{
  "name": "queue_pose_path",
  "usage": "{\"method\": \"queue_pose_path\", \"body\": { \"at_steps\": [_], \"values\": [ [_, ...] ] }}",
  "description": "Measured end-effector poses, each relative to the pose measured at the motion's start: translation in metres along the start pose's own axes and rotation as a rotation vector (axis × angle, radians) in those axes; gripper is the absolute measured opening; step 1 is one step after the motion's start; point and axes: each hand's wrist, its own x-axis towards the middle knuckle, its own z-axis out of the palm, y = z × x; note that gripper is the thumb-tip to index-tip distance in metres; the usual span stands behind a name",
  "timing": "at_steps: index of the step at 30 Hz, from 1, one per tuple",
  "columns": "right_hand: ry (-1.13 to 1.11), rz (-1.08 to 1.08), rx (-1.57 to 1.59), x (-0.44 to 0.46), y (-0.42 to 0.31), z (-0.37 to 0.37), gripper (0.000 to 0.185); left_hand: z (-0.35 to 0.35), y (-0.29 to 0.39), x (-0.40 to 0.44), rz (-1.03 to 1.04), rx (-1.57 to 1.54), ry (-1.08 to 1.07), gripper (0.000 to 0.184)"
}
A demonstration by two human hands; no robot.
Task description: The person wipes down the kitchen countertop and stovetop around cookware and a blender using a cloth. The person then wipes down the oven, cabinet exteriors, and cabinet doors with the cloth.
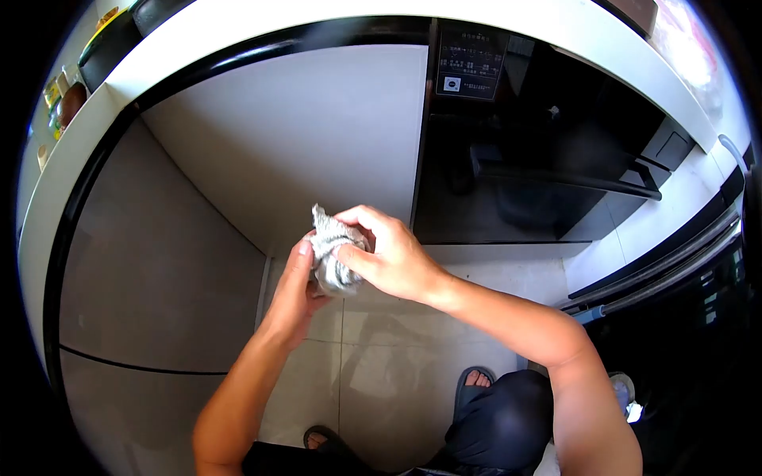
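Note:
A crumpled grey-white cloth (332, 252) is bunched between my two hands, above the tiled floor and in front of the light cabinet door. My left hand (295, 278) is curled round its left side, with the thumb up along the edge. From the right, my right hand (389, 252) grips it, the thumb pressed on the front and the fingers over the top. One twisted corner of the cloth sticks up between the hands. Whether anything is wrapped inside the cloth, I cannot tell.
Behind the hands stand a pale cabinet door (317, 127) and a glossy black built-in appliance (548, 151) with a bar handle. A white countertop (262, 20) curves above them. Grey cabinets (151, 262) flank the left, and a dark panel with metal bars (667, 262) is at right.

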Motion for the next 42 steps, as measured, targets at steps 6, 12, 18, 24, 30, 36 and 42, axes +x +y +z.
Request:
{"method": "queue_pose_path", "body": {
  "at_steps": [6, 12, 18, 24, 30, 36, 42],
  "values": [
    [0.002, -0.171, -0.265, -0.005, -0.001, 0.003, 0.055, 0.008, 0.012, 0.012, 0.135, -0.267, -0.127, 0.047],
    [0.038, -0.200, -0.380, -0.012, 0.009, -0.005, 0.057, -0.003, 0.016, 0.029, 0.181, -0.284, -0.039, 0.047],
    [-0.039, 0.022, -0.236, -0.014, 0.020, -0.024, 0.037, 0.016, 0.039, 0.030, 0.468, -0.062, 0.238, 0.052],
    [-0.285, 0.138, -0.302, -0.024, 0.052, -0.026, 0.030, 0.044, 0.082, 0.047, 1.182, 0.466, 0.459, 0.050],
    [-0.293, 0.211, -0.284, -0.033, 0.065, -0.029, 0.028, 0.090, 0.113, 0.083, 1.875, 0.918, 0.591, 0.060],
    [-0.340, 0.213, -0.287, -0.044, 0.079, -0.028, 0.028, 0.096, 0.046, 0.122, 1.710, 0.965, 0.538, 0.065],
    [-0.496, 0.322, -0.359, -0.059, 0.088, -0.026, 0.028, 0.071, -0.068, 0.149, 1.444, 1.118, 0.443, 0.049]
  ]
}}
